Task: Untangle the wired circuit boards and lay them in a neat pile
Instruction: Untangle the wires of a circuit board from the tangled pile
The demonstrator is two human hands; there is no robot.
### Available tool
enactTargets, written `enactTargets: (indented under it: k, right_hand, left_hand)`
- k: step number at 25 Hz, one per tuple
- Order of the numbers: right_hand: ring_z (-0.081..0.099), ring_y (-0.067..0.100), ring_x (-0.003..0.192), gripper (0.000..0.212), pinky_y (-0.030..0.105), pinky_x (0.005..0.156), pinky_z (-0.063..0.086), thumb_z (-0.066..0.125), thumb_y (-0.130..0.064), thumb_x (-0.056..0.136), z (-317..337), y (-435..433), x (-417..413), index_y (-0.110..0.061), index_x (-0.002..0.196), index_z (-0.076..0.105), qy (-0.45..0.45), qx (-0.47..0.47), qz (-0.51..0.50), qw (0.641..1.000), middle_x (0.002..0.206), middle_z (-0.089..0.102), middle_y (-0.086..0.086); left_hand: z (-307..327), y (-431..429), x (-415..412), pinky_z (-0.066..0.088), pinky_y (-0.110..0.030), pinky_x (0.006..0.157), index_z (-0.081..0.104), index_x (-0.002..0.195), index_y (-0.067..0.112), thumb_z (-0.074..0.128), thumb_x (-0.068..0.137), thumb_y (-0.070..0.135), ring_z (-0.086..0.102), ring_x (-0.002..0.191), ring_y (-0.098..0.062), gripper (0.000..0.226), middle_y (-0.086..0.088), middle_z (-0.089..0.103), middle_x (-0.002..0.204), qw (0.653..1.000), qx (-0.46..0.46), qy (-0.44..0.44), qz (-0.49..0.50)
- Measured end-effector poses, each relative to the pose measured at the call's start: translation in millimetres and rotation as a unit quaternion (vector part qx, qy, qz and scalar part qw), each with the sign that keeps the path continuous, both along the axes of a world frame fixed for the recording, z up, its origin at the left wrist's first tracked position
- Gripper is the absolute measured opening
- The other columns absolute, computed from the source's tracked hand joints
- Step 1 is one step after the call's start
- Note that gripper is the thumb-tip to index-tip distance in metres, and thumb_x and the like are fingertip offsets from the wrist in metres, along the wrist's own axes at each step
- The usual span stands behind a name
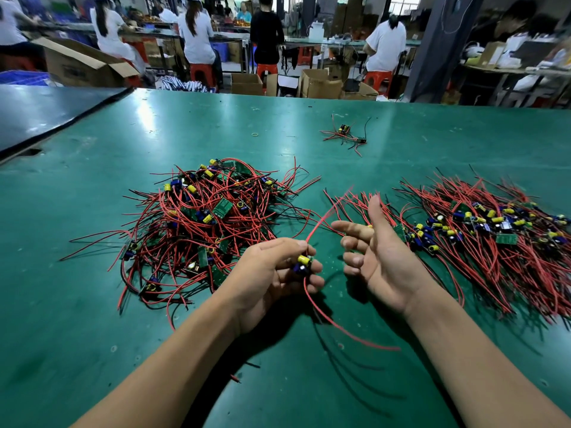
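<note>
- Green matting covers the desk (309,125), smooth and faintly glossy, with a busy workshop of seated people and cardboard boxes blurred behind it.
- At left-centre lies the tangled heap (204,223): thin red and black leads looped through one another, small green boards, yellow and blue cylindrical capacitors poking out at all angles.
- To the right sits the neat pile (482,236), its boards bunched in a rough band and its wires fanned mostly one way.
- The left hand (275,273) has its grip closed round one circuit board (304,264), yellow and blue capacitors showing between the fingers; red leads trail up towards the far side and down in a long curve over the desk.
- The right hand (374,261) is spread open, palm turned inward, thumb up, holding nothing, just beside the held board.
- To do this step well, I would judge: draw the leads straight through the open fingers so the springy, slick-coated wire loses its curl, then lay the board onto the band with its wires matching the fan.
- A few stray boards (346,134) lie well apart, farther back.
</note>
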State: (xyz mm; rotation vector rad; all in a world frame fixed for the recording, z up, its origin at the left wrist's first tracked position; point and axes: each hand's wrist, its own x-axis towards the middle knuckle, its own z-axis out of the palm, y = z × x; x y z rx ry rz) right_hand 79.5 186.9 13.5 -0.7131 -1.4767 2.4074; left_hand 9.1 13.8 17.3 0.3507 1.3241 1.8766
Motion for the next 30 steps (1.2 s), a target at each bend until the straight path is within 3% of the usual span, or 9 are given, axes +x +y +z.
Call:
enactTargets:
  k: [2, 5, 9, 12, 16, 20, 25, 28, 30]
  right_hand:
    - [0.036, 0.009, 0.043, 0.044, 0.022, 0.042, 0.033, 0.051, -0.048, 0.098, -3, -3, 2, -0.008, 0.099, 0.068, -0.011, 0.06, 0.022, 0.998, 0.066, 0.05, 0.0]
    - [0.05, 0.002, 0.047, 0.012, 0.016, 0.045, 0.039, 0.067, -0.016, 0.093, -5, -10, 11, -0.006, 0.099, 0.072, 0.025, 0.251, 0.102, 0.962, 0.068, 0.063, -0.004]
    - [0.056, -0.001, 0.051, 0.025, 0.014, 0.048, 0.044, 0.084, -0.041, 0.078, -3, -31, 15, -0.022, 0.086, 0.07, 0.058, 0.311, 0.157, 0.936, 0.063, 0.066, -0.01]
    - [0.045, 0.003, 0.05, 0.031, 0.019, 0.051, 0.038, 0.07, -0.05, 0.088, -6, -40, 10, -0.025, 0.073, 0.062, 0.065, 0.388, 0.083, 0.916, 0.058, 0.056, -0.009]
    - [0.044, 0.012, 0.048, 0.034, 0.025, 0.045, 0.034, 0.064, -0.052, 0.083, -3, -40, 7, -0.022, 0.067, 0.061, 0.092, 0.282, 0.055, 0.953, 0.062, 0.056, 0.0]
    - [0.042, 0.011, 0.043, 0.03, 0.018, 0.042, 0.033, 0.072, -0.047, 0.074, 2, -35, 8, -0.021, 0.063, 0.061, 0.109, 0.158, 0.07, 0.979, 0.061, 0.056, 0.001]
    - [0.043, 0.006, 0.044, 0.029, 0.016, 0.042, 0.032, 0.079, -0.037, 0.077, 3, -33, 11, -0.023, 0.059, 0.061, 0.098, 0.106, 0.109, 0.984, 0.057, 0.054, -0.002]
    - [0.038, 0.007, 0.042, 0.034, 0.016, 0.041, 0.028, 0.077, -0.038, 0.078, 4, -31, 13, -0.022, 0.057, 0.055, 0.084, 0.12, 0.122, 0.982, 0.054, 0.049, 0.0]
    - [0.031, 0.008, 0.039, 0.037, 0.018, 0.039, 0.022, 0.075, -0.035, 0.077, 6, -30, 13, -0.022, 0.054, 0.049, 0.07, 0.125, 0.119, 0.982, 0.05, 0.041, -0.001]
  left_hand:
    - [4, -1, -1, 0.058, -0.028, 0.057, 0.066, 0.09, 0.006, 0.057, 0.091, 0.015, 0.071, 0.066, -0.024, 0.012, -0.014, 0.072, 0.081, 0.999, 0.024, -0.017, 0.019]
    - [7, -1, -4, 0.058, -0.028, 0.059, 0.062, 0.092, 0.01, 0.053, 0.095, 0.017, 0.073, 0.073, -0.022, 0.012, -0.012, 0.075, 0.089, 0.997, 0.058, -0.024, 0.056]
    - [8, -2, -7, 0.05, -0.04, 0.082, 0.059, 0.096, 0.015, 0.054, 0.096, 0.022, 0.072, 0.078, -0.017, 0.009, -0.008, 0.076, 0.1, 0.995, 0.031, 0.011, 0.093]
    - [6, -2, -5, 0.052, -0.032, 0.073, 0.06, 0.094, 0.017, 0.057, 0.095, 0.021, 0.071, 0.079, -0.014, 0.005, -0.007, 0.076, 0.099, 0.995, 0.026, 0.011, 0.096]
    - [5, -3, -6, 0.053, -0.027, 0.064, 0.063, 0.089, 0.018, 0.064, 0.083, 0.021, 0.067, 0.078, -0.016, 0.007, -0.004, 0.072, 0.086, 0.995, 0.069, -0.009, 0.072]
    - [8, -7, -5, 0.053, -0.025, 0.056, 0.068, 0.081, 0.014, 0.061, 0.075, 0.009, 0.062, 0.061, -0.017, 0.01, -0.006, 0.065, 0.078, 0.992, 0.115, -0.056, 0.015]
    - [10, -6, -2, 0.052, -0.025, 0.052, 0.073, 0.074, 0.015, 0.063, 0.082, 0.02, 0.058, 0.053, -0.016, 0.014, -0.007, 0.061, 0.073, 0.993, 0.09, -0.071, -0.026]
    - [8, -4, 2, 0.051, -0.025, 0.049, 0.066, 0.079, 0.013, 0.067, 0.08, 0.035, 0.058, 0.049, -0.016, 0.022, -0.006, 0.06, 0.07, 0.997, 0.033, -0.048, -0.057]
    - [6, -3, 3, 0.052, -0.026, 0.049, 0.064, 0.088, 0.009, 0.068, 0.079, 0.034, 0.059, 0.049, -0.017, 0.026, -0.008, 0.06, 0.071, 0.996, 0.032, -0.037, -0.081]
